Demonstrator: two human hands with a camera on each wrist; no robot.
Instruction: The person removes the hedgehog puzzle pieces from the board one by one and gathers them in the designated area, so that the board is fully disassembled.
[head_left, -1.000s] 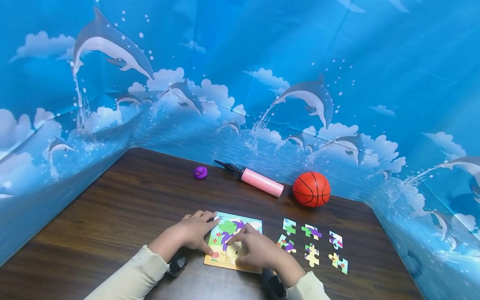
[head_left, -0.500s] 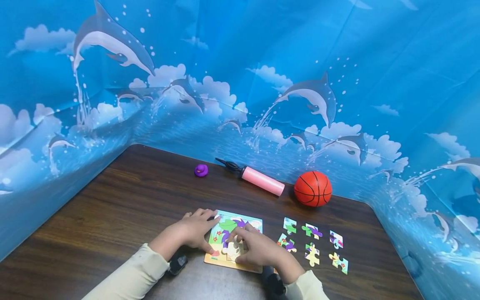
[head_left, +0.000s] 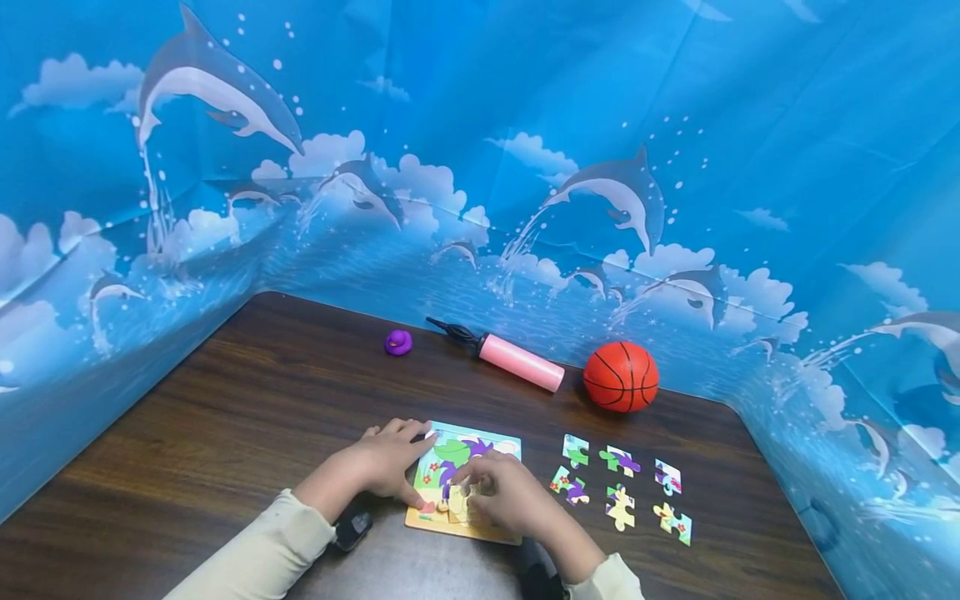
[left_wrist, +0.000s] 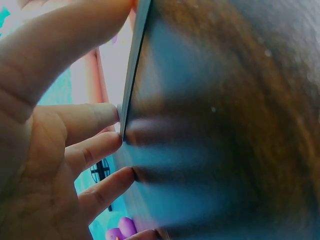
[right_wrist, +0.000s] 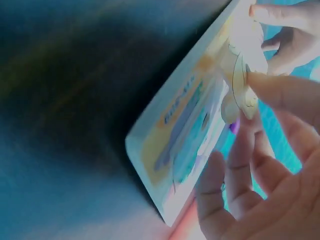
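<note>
A square picture puzzle board [head_left: 465, 532] with a purple-and-green design lies near the table's front. My left hand [head_left: 378, 465] rests at its left side with fingers spread; thumb and fingertips touch the board's edge, seen edge-on as a thin rim [left_wrist: 134, 65] in the left wrist view. Over the lower middle of the board, my right hand [head_left: 512, 498] pinches a pale yellow puzzle piece [right_wrist: 241, 85] between thumb and fingers. That piece is tilted against the board in the right wrist view. The right hand hides the board's right part from the head view.
Several loose puzzle pieces [head_left: 620, 507] lie in two rows right of the board. Along the back of the dark wood table [head_left: 247, 417] are a purple rubber duck [head_left: 398, 342], a pink hand pump [head_left: 521, 362] and an orange-red basketball [head_left: 621, 377]. A dolphin-print curtain surrounds the table.
The pale yellow piece in my right hand has turned and shifted slightly left, and the right fingers have changed their hold a little. My left hand stays on the board's edge.
</note>
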